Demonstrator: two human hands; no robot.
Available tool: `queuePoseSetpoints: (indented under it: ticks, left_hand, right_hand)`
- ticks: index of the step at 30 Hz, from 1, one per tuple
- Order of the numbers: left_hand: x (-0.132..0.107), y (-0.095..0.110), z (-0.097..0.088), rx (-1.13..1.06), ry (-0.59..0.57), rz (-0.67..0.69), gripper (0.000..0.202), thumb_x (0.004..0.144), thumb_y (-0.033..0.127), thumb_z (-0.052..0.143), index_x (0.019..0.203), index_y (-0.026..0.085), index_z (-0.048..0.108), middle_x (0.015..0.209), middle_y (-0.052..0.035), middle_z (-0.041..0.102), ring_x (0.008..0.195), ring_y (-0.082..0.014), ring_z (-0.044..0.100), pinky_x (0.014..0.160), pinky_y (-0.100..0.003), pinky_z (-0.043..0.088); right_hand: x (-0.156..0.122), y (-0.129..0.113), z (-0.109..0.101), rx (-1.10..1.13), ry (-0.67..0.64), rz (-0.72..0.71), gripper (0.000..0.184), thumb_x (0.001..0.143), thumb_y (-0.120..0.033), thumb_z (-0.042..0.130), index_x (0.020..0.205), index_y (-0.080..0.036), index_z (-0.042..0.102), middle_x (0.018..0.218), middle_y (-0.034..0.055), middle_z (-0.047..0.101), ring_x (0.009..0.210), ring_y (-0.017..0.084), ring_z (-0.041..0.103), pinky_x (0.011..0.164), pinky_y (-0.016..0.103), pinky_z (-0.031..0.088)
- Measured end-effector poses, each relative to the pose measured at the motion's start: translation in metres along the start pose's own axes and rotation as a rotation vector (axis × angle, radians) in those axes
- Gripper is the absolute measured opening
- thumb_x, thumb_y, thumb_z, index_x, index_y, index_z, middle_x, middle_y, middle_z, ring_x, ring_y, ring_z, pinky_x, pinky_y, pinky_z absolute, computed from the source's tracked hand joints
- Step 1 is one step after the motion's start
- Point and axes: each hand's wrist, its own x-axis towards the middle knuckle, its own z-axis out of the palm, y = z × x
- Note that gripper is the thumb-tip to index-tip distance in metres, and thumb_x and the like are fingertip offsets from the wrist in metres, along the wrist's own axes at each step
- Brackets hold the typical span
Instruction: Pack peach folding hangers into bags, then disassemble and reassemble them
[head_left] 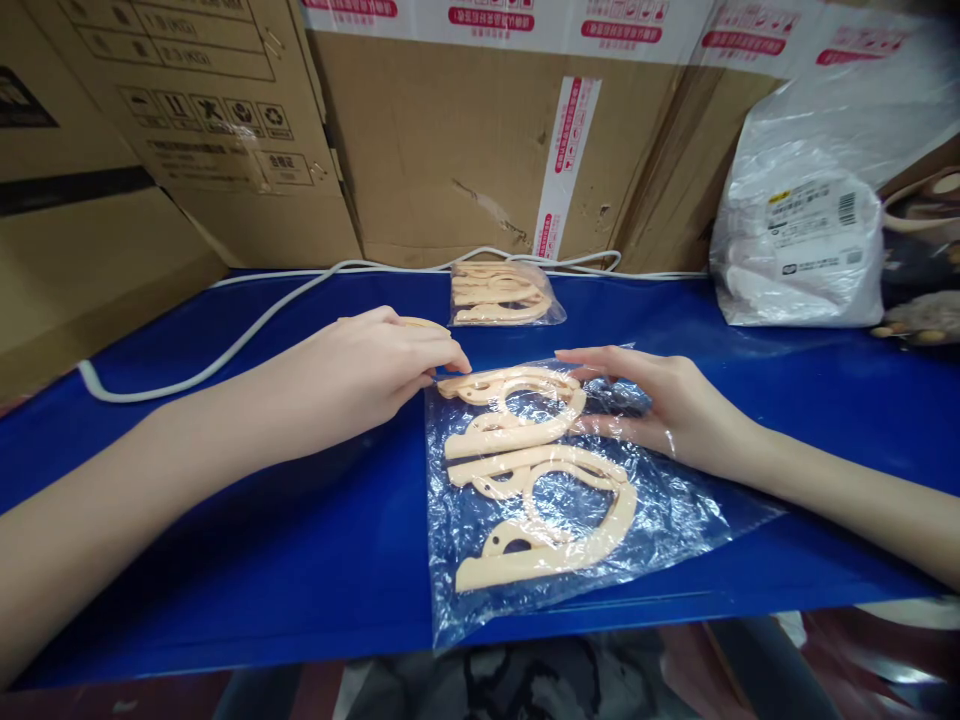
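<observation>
A clear plastic bag [705,520] lies on the blue table, with pale beige folding hangers [547,573] flat inside it. My left hand [375,362] is at the bag's upper left corner, thumb and fingers bent together on its edge. Its index fingertip reaches the end of the uppermost hanger. Another beige piece [426,324] shows from behind my left knuckles; whether the palm touches it is hidden. My right hand [675,405] curls around crumpled plastic at the bag's right side. Its thumb and fingers are on either side of the upper hanger's curved end.
A second bag of beige hangers [499,310] lies behind, near a white cable [262,335]. Cardboard boxes [465,150] wall off the back and left. At the right rear stands a white plastic package [799,240] beside dark and beige items. The blue table's [300,560] front edge is close.
</observation>
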Motion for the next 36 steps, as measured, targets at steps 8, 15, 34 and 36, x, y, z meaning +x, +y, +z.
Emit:
queuePoseSetpoints:
  ticks: [8, 15, 34, 36]
  left_hand:
    - [-0.002, -0.002, -0.001, 0.032, 0.017, 0.001, 0.033, 0.100, 0.018, 0.034, 0.115, 0.027, 0.063, 0.127, -0.0015, 0.069, 0.104, -0.0207, 0.066, 0.083, -0.036, 0.042]
    - [-0.002, 0.024, -0.019, -0.188, -0.021, -0.026, 0.051, 0.096, 0.045, 0.054, 0.144, 0.029, 0.045, 0.143, -0.0051, 0.056, 0.127, -0.0275, 0.054, 0.104, -0.040, 0.044]
    - [0.002, 0.038, -0.011, -0.269, -0.202, 0.011, 0.060, 0.089, 0.041, 0.061, 0.146, 0.026, 0.047, 0.144, -0.0065, 0.056, 0.123, -0.0292, 0.058, 0.098, -0.039, 0.049]
    - [0.002, 0.038, -0.011, -0.269, -0.200, 0.014, 0.059, 0.089, 0.040, 0.060, 0.145, 0.026, 0.047, 0.144, -0.0066, 0.056, 0.122, -0.0293, 0.058, 0.098, -0.039, 0.049]
  right_hand:
    - [0.000, 0.001, 0.002, 0.008, 0.003, -0.002, 0.054, 0.089, -0.045, 0.067, 0.137, -0.022, 0.055, 0.116, 0.0063, 0.075, 0.109, 0.024, 0.071, 0.089, 0.036, 0.057]
    - [-0.001, 0.000, -0.021, 0.013, -0.182, 0.034, 0.074, 0.088, -0.050, 0.066, 0.152, -0.025, 0.040, 0.130, 0.0086, 0.070, 0.116, 0.029, 0.069, 0.092, 0.041, 0.057]
    - [-0.009, -0.009, -0.037, -0.087, -0.327, -0.045, 0.108, 0.077, -0.069, 0.071, 0.162, -0.027, 0.020, 0.149, 0.0146, 0.055, 0.128, 0.038, 0.059, 0.096, 0.050, 0.054]
    - [-0.008, -0.010, -0.037, -0.095, -0.331, -0.042, 0.108, 0.076, -0.070, 0.070, 0.162, -0.027, 0.021, 0.146, 0.0153, 0.057, 0.126, 0.038, 0.061, 0.095, 0.050, 0.055]
